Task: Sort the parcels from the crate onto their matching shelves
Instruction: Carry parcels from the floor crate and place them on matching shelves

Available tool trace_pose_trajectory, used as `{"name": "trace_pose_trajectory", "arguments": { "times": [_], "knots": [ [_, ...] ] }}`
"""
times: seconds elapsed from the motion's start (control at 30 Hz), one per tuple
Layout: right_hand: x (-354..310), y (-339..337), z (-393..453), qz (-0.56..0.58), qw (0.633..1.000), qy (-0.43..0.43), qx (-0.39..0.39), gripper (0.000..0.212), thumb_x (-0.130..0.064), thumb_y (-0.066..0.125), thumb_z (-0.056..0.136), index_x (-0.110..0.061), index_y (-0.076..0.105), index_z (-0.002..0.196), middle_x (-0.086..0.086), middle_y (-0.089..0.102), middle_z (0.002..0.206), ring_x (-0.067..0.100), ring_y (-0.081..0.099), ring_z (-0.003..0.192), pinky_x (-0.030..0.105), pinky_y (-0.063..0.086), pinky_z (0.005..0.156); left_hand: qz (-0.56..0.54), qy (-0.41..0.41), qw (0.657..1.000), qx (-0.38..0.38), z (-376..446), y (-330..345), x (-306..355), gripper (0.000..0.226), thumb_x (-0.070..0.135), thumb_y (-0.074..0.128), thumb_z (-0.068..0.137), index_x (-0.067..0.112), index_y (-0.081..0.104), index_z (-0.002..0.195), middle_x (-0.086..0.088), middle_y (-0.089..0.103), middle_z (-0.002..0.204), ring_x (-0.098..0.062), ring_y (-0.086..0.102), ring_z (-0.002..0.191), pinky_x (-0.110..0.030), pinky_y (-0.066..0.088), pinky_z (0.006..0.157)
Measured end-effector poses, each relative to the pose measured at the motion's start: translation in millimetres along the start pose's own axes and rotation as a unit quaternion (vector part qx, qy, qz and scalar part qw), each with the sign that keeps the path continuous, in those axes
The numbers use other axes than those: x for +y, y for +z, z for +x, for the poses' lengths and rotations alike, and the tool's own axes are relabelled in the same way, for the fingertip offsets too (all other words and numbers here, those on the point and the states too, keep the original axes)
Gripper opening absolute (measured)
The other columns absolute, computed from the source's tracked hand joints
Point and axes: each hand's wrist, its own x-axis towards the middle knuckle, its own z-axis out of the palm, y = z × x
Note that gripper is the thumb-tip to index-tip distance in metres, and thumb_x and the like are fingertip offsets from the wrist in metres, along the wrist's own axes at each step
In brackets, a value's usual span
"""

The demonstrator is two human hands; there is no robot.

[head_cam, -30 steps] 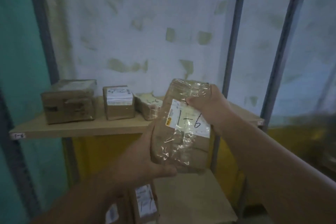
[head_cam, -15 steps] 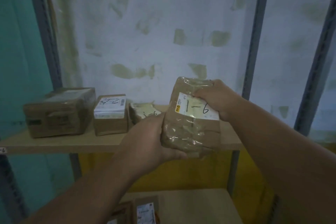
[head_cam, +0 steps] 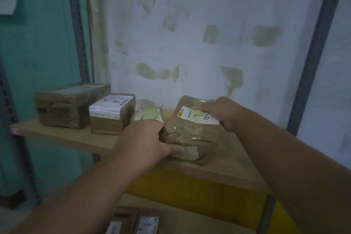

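Parcel marked 1-6 set down on the wooden shelf.

The taped brown parcel sits at the shelf's 3 o'clock end, near the front edge. Left hand grips its near corner, right hand curls over the top. Released carelessly, it might tip off the front or nudge the neighbouring packet at 9 o'clock.

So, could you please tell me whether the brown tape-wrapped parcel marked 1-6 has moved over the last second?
Yes: the parcel has come down onto the wooden shelf.
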Motion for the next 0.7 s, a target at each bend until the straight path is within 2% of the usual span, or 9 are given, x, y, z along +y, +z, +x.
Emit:
{"name": "trace_pose_trajectory", "arguments": {
  "times": [0.1,0.13,0.23,0.3,0.33,0.4,0.53,0.6,0.7],
  "knots": [
    [2,3,4,-0.012,1.000,-0.002,-0.013,0.015,-0.016,0.068,0.087,-0.004,0.060,0.085,0.007,0.059,0.073,0.015,0.054,0.059,0.017,0.037,0.045,0.051,-0.023,0.998,0.016,3,-2,7,0.054,0.079,0.067,0.066,0.028,0.055,0.077,0.011,0.058,0.076,-0.005,0.052,0.071,-0.028,0.032,0.051],
    [3,4,5,-0.028,0.999,-0.009,-0.014,0.013,-0.016,0.067,0.085,-0.006,0.059,0.083,0.006,0.055,0.073,0.015,0.050,0.060,0.019,0.035,0.046,0.063,-0.028,0.997,0.023,3,-2,10,0.054,0.079,0.066,0.067,0.028,0.055,0.076,0.011,0.058,0.075,-0.005,0.051,0.070,-0.028,0.032,0.051],
    [5,6,6,-0.057,0.997,-0.048,-0.012,0.010,-0.012,0.064,0.082,-0.007,0.060,0.091,0.007,0.050,0.086,0.018,0.050,0.073,0.028,0.039,0.062,0.086,-0.041,0.994,0.045,5,-1,13,0.055,0.080,0.065,0.068,0.027,0.054,0.077,0.010,0.058,0.076,-0.008,0.053,0.072,-0.030,0.034,0.051],
    [7,4,5,-0.092,0.993,-0.075,-0.009,0.035,-0.012,0.063,0.086,-0.003,0.057,0.120,0.007,0.056,0.110,0.019,0.058,0.097,0.034,0.049,0.084,0.084,-0.050,0.994,0.058,6,2,11,0.056,0.081,0.064,0.067,0.028,0.058,0.084,0.011,0.061,0.083,-0.011,0.058,0.080,-0.030,0.043,0.057],
    [7,3,2,-0.118,0.989,-0.090,0.000,0.048,-0.014,0.063,0.088,-0.004,0.051,0.133,0.009,0.056,0.125,0.022,0.057,0.105,0.035,0.049,0.091,0.080,-0.053,0.993,0.061,5,3,11,0.056,0.081,0.064,0.067,0.030,0.060,0.089,0.012,0.062,0.088,-0.011,0.059,0.084,-0.031,0.047,0.062],
    [4,-1,-7,-0.168,0.975,-0.140,0.032,0.060,-0.021,0.064,0.089,-0.013,0.043,0.145,0.009,0.049,0.139,0.018,0.052,0.105,0.029,0.043,0.086,0.073,-0.051,0.994,0.070,0,5,10,0.056,0.081,0.063,0.069,0.035,0.061,0.101,0.014,0.064,0.097,-0.010,0.059,0.089,-0.031,0.051,0.068],
    [-8,2,-34,-0.202,0.947,-0.238,0.077,0.061,-0.036,0.065,0.089,-0.022,0.042,0.143,0.003,0.044,0.142,0.018,0.052,0.121,0.030,0.041,0.089,-0.020,-0.025,0.992,0.121,-13,1,2,0.051,0.072,0.062,0.078,0.039,0.060,0.118,0.021,0.067,0.099,-0.002,0.059,0.085,-0.026,0.047,0.065],
    [-18,10,-55,-0.193,0.936,-0.280,0.091,0.057,-0.038,0.063,0.090,-0.023,0.044,0.141,0.000,0.045,0.139,0.015,0.052,0.120,0.029,0.041,0.090,-0.068,-0.016,0.987,0.142,-19,-5,-8,0.047,0.066,0.063,0.081,0.039,0.060,0.119,0.024,0.065,0.093,0.003,0.056,0.078,-0.022,0.042,0.059],
    [-39,34,-91,-0.168,0.925,-0.329,0.091,0.053,-0.040,0.063,0.091,-0.027,0.045,0.139,-0.007,0.046,0.136,0.009,0.051,0.118,0.030,0.043,0.097,-0.102,-0.009,0.981,0.162,-34,-16,-34,0.037,0.059,0.065,0.084,0.040,0.061,0.116,0.026,0.061,0.090,0.004,0.054,0.077,-0.024,0.041,0.060]
  ]
}}
